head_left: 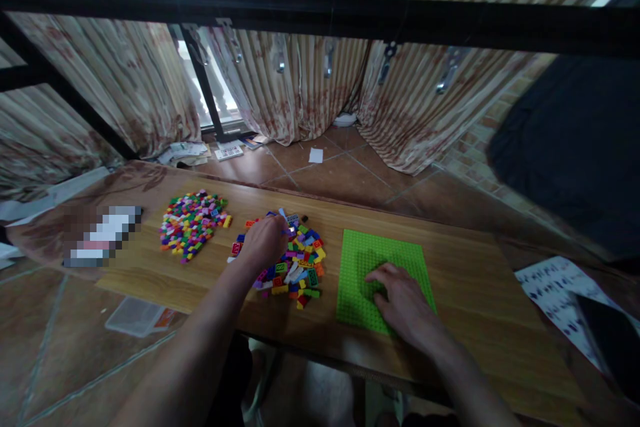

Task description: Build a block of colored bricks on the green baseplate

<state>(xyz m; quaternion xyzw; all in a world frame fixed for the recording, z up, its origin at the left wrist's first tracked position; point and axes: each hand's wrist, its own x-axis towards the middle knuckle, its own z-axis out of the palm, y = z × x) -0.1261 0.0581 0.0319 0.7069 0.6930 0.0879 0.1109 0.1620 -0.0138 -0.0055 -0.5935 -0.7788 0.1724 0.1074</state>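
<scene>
My left hand (265,240) is over a loose pile of larger building bricks (305,263) in many colours. Its fingers are curled down and closed at the pile's upper part; a purple and whitish bit shows by the fingertips, but what they grip is too small to make out. My right hand (400,293) rests on a bright green studded baseplate (355,247), fingers slightly bent, thumb apart, nothing visible in it. The baseplate lies flat on the wooden table, to the right of the pile, with no bricks seen on it.
A second pile of smaller bricks (193,223) lies farther left on the wooden table (475,267). Left of that is a blurred-out phone-like object (103,237). A printed sheet (560,287) and a dark device (607,340) lie right. A black bar (300,13) crosses above.
</scene>
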